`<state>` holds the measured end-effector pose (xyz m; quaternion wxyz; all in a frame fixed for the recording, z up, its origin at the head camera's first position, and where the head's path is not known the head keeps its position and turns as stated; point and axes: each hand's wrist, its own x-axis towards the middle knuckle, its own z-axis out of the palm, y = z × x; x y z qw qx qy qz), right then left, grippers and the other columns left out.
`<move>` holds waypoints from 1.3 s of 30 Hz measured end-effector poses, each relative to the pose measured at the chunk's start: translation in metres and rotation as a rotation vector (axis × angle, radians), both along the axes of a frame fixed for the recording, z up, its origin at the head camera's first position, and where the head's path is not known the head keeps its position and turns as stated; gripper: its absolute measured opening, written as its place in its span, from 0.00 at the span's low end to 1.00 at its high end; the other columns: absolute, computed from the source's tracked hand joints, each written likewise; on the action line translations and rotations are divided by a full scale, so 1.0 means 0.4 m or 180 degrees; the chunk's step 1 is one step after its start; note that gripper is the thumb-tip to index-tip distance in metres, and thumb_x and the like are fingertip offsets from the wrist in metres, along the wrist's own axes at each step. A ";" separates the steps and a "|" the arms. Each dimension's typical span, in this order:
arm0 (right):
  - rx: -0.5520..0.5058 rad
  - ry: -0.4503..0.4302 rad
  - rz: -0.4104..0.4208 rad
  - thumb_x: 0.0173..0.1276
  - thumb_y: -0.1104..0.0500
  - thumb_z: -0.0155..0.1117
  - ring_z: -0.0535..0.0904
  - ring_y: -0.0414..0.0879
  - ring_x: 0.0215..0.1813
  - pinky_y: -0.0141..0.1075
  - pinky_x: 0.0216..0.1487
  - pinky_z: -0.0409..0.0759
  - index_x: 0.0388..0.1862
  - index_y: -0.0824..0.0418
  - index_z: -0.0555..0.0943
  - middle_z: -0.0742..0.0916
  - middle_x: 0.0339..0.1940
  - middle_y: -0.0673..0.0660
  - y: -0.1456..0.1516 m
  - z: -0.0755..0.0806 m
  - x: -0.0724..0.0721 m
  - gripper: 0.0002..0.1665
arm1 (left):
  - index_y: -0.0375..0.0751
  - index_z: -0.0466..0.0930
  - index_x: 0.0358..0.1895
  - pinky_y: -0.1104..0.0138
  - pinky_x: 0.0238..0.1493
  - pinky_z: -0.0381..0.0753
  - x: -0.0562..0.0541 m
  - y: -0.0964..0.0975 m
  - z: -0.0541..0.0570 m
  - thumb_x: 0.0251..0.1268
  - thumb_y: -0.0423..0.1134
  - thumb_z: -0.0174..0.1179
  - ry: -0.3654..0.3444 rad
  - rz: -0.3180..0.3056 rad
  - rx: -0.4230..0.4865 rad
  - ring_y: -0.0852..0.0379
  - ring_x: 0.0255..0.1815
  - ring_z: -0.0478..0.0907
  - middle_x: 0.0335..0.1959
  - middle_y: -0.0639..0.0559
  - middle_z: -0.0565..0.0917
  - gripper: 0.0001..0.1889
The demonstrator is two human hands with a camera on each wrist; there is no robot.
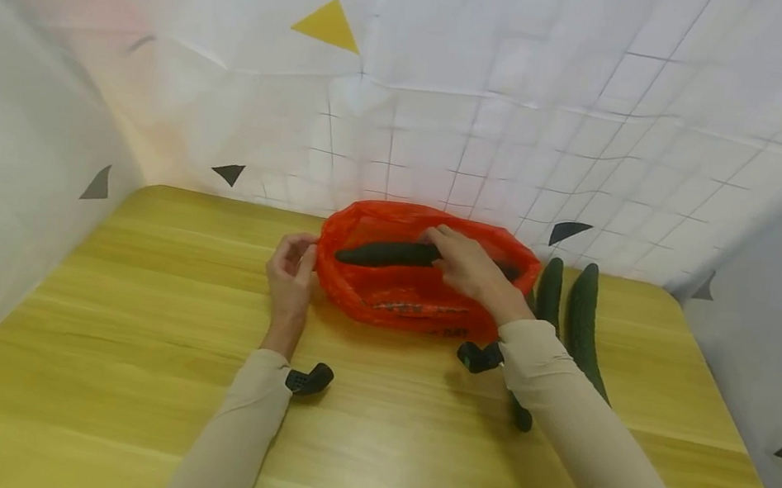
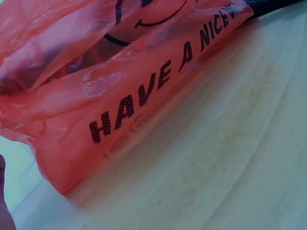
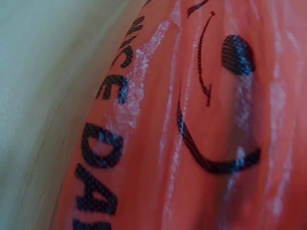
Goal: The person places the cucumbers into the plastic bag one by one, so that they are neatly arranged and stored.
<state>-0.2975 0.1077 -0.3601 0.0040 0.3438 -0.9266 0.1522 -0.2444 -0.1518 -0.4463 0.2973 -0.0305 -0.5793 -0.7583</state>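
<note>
Head view: cucumber in grip of right fingers, within red bag, rim between left fingers.

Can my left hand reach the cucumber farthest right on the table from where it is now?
Probably not easily: the left hand is at the left edge of the red bag, and the bag and right arm lie between it and that cucumber.

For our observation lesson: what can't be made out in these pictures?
- Head: gripped stretch of the long dark-green cucumber, behind the right hand.
- Left wrist: most of the left hand, beyond left edge.
- Right wrist: red plastic bag's black lettering after DA, cut by bottom edge.
</note>
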 end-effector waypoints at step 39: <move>0.0072 0.0091 -0.0675 0.63 0.63 0.63 0.77 0.57 0.50 0.54 0.53 0.77 0.56 0.61 0.74 0.82 0.50 0.60 -0.017 -0.069 -0.071 0.22 | 0.27 0.75 0.45 0.75 0.37 0.77 0.011 0.015 -0.005 0.65 0.36 0.59 -0.0077 -0.0101 -0.0119 0.60 0.37 0.74 0.36 0.54 0.78 0.13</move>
